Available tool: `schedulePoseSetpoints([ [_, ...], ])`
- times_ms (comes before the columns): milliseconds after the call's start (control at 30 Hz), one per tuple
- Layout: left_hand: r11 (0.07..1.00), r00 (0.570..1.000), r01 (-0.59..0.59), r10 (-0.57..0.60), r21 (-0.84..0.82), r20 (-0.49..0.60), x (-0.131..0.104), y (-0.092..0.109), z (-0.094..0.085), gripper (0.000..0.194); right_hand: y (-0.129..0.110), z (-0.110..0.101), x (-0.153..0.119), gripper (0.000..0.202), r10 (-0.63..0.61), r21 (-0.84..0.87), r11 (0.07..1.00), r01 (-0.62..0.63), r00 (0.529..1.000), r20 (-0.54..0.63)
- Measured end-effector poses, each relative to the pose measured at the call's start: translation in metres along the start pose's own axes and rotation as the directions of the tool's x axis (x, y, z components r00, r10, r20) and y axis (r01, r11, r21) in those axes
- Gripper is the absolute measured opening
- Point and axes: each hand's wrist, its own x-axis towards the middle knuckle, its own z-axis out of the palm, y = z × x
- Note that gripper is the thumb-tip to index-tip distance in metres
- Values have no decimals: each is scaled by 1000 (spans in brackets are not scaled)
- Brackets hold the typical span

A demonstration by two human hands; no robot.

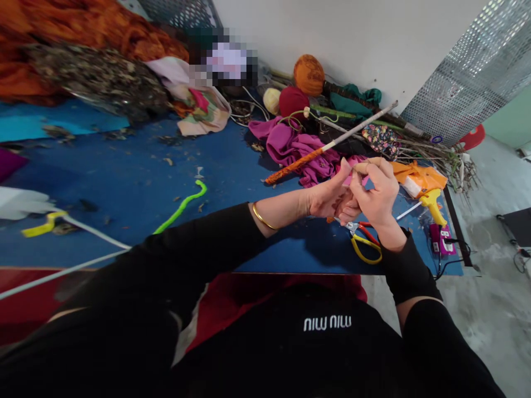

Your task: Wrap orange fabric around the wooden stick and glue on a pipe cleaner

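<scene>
My left hand and my right hand meet above the front right of the blue table. The left thumb points up and its other fingers curl inward. My right thumb and fingers are pinched together against the left fingertips. Whatever sits between them is thin and small; I cannot make it out. Just below my hands lies a hand cutter with red and yellow handles, partly covered. Behind them are magenta cloth and a stick part-wrapped in orange.
A yellow glue gun stands by a purple box with cables at the right edge. Twigs, an orange ball and a dark red ball lie at the back. Left are a green fuzzy strip and dry leaves.
</scene>
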Motion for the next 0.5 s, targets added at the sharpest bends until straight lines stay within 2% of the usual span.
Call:
schedulePoseSetpoints([
  [233, 1000, 1000, 14, -13, 14, -22, 0, 1, 1, 94, 0, 2, -1, 14, 52, 23, 998, -51, 999, -12],
  [400, 999, 997, -6, 3, 37, 76, 2, -3, 0, 96, 5, -4, 3, 15, 136, 53, 990, -134, 990, -37],
  [500, 1000, 995, -11, 8, 25, 101, 3, -5, -3, 96, 7, -9, 6, 17, 131, 110, 986, -128, 991, -22],
])
